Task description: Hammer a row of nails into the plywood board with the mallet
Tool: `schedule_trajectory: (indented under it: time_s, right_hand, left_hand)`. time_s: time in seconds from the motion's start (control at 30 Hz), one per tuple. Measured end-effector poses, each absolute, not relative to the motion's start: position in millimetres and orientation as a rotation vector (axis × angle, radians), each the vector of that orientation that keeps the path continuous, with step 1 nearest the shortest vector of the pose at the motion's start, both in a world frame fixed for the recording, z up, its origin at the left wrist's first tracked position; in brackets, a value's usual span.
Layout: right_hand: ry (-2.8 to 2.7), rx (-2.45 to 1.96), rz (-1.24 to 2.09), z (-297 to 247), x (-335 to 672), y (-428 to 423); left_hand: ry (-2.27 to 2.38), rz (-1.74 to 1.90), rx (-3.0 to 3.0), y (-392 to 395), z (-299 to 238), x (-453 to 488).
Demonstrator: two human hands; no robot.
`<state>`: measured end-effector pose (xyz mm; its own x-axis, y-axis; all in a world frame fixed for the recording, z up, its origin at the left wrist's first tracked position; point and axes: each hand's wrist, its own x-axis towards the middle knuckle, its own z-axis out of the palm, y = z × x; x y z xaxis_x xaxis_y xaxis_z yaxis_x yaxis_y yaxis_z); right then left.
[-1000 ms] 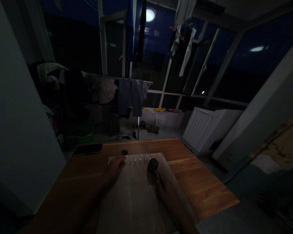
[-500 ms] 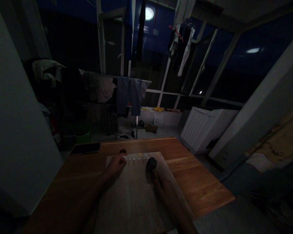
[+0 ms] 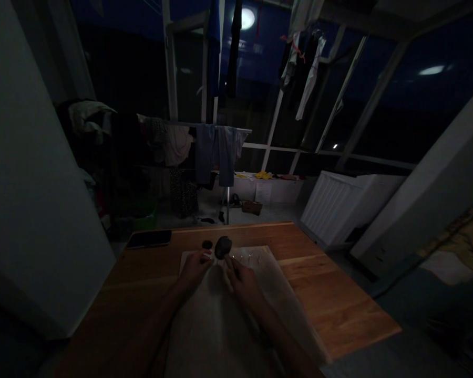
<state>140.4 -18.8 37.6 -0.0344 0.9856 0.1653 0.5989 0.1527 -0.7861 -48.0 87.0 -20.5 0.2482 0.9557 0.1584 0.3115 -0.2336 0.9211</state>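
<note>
While the mallet [image 3: 224, 251] is clenched in the right hand [image 3: 245, 284], its head [image 3: 222, 245] is angled forward-left, beside the left hand [image 3: 197, 263], near the board's [image 3: 208, 328] far edge. Whether anything is pinched by the left grip cannot be told.

right hand [image 3: 245, 282] grips dark mallet [image 3: 223, 248]; left hand [image 3: 196, 263] near nails [image 3: 249, 259] on board [image 3: 205, 331].
</note>
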Motion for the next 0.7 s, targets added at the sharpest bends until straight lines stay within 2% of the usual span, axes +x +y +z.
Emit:
schedule_trajectory:
  time_s: [0.43, 0.7]
  right_hand:
    - [-1.689, -1.566, 0.68, 46, 134, -19]
    - [-1.857, -1.562, 0.654, 40, 119, -22]
  left_hand:
    - [1.199, 1.047, 1.775, 86, -19, -50]
    - [1.136, 1.067, 1.785, 87, -20, -51]
